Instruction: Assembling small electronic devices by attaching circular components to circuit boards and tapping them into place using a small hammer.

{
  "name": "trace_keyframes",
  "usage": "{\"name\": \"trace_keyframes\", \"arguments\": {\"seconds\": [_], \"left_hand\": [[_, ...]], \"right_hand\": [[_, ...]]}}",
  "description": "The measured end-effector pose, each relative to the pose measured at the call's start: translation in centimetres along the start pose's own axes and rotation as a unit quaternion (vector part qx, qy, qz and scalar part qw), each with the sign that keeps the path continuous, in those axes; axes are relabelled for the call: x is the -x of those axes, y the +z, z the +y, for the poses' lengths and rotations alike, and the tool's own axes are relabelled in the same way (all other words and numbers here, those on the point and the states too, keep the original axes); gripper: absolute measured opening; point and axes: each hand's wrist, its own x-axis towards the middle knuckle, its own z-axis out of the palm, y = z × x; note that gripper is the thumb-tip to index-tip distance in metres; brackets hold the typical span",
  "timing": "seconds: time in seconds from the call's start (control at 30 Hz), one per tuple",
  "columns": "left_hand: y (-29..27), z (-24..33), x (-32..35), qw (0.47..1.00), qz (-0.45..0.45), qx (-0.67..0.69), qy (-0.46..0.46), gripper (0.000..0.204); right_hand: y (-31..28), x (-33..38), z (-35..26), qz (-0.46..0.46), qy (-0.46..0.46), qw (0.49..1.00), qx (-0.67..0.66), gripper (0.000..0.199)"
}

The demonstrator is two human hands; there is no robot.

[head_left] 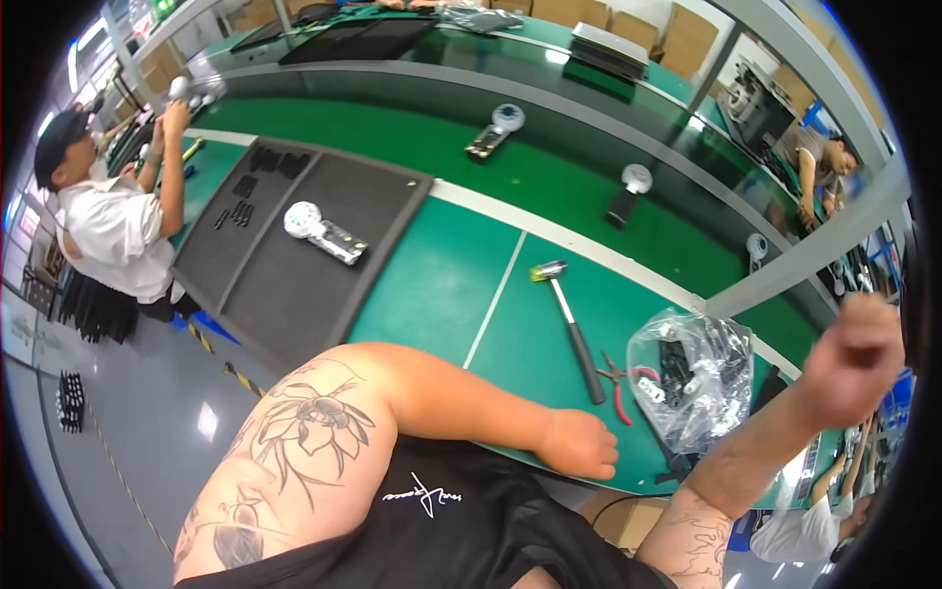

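Two bare hands stand well apart. The left hand (581,447), fingers curled inward, is at the near edge of the smooth green table (442,265); the right hand (856,363), blurred, is raised at the right with its fingers bent. Whether either grips anything cannot be told. Between them on the table lie red-handled metal pliers (622,402) and a crinkled clear plastic bag (702,393) containing black and white parts. Beyond lies a hammer (578,344) with steel shaft, black grip and yellowish face. Farther left, a flat dark-grey rimmed tray (285,294) bears a round-headed white device (304,220).
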Motion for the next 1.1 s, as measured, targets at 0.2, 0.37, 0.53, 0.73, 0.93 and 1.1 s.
{"name": "trace_keyframes", "arguments": {"seconds": [0.2, 0.37, 0.53, 0.73, 0.93, 1.1], "left_hand": [[-18.8, 1.2, 8.8, 0.967, 0.005, -0.095, -0.235, 0.009], [-32.5, 3.3, 30.0, 0.739, -0.122, -0.311, -0.585, 0.088], [-35.5, 1.2, 34.9, 0.736, -0.123, -0.191, -0.637, 0.061], [-36.3, 3.7, 27.7, 0.747, -0.075, -0.339, -0.567, 0.046], [-31.0, 6.6, 22.3, 0.829, 0.078, -0.264, -0.486, 0.051], [-28.0, 8.0, 23.1, 0.842, 0.106, -0.206, -0.486, 0.055]], "right_hand": [[18.4, 14.5, 1.3, -0.325, 0.269, 0.859, 0.291, 0.021], [19.4, 19.2, 6.0, -0.292, 0.242, 0.851, 0.362, 0.021], [24.6, 18.2, 5.6, -0.260, 0.336, 0.858, 0.288, 0.021], [31.9, 17.0, 5.9, -0.220, 0.442, 0.862, 0.113, 0.033], [35.8, 17.1, 5.7, -0.105, 0.535, 0.830, -0.118, 0.033], [33.8, 18.5, 6.7, -0.110, 0.568, 0.807, -0.122, 0.027]]}}
